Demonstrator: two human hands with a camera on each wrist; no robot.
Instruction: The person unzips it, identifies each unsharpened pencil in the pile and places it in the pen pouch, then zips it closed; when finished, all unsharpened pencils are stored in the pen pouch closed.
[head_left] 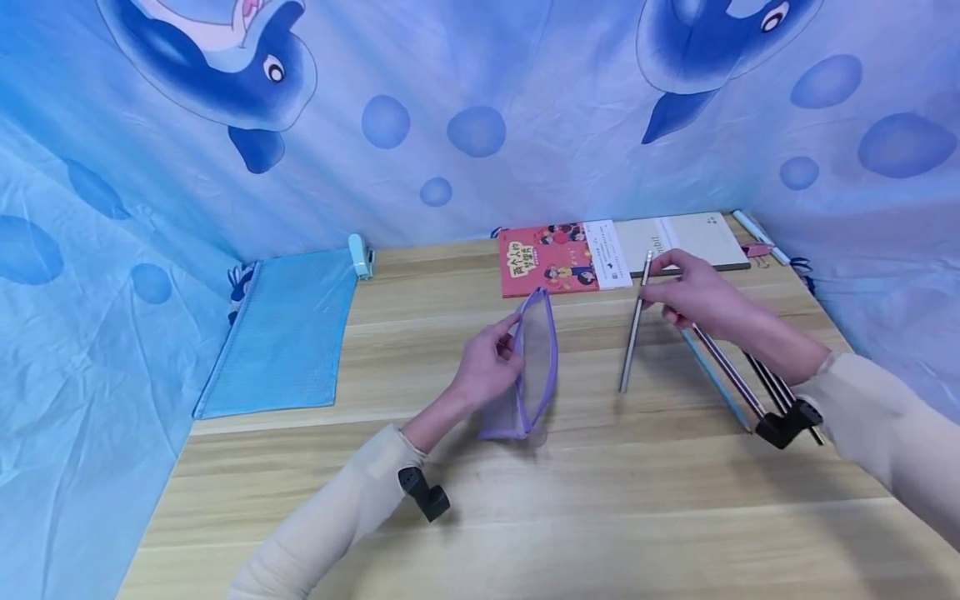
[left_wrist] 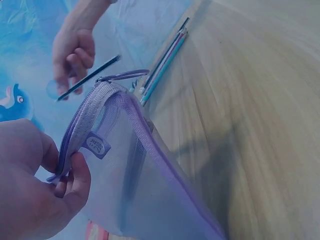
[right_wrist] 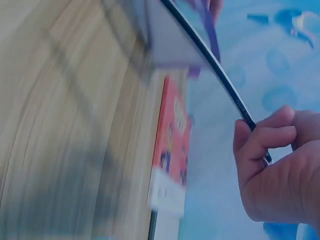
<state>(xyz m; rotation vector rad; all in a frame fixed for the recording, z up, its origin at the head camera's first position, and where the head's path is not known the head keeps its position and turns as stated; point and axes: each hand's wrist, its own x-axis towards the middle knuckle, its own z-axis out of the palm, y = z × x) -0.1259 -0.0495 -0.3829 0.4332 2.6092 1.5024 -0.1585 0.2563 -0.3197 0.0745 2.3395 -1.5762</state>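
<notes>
— So, lower centre: the left hand (head_left: 491, 367) pinches the purple pouch (head_left: 534, 367) open on the bench (head_left: 600, 500)?

— Yes. Right hand (head_left: 693, 296), centre-right, grips one pencil (head_left: 634, 325); it could snag the pouch's rim, I reckon.

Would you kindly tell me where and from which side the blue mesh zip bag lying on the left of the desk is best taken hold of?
Probably by its near short edge: the blue mesh zip bag lies flat on the wooden desk, and that edge faces the person with bare wood before it. The left hand, now gripping the purple mesh pencil case, sits closest, so come from the near right side.
</notes>
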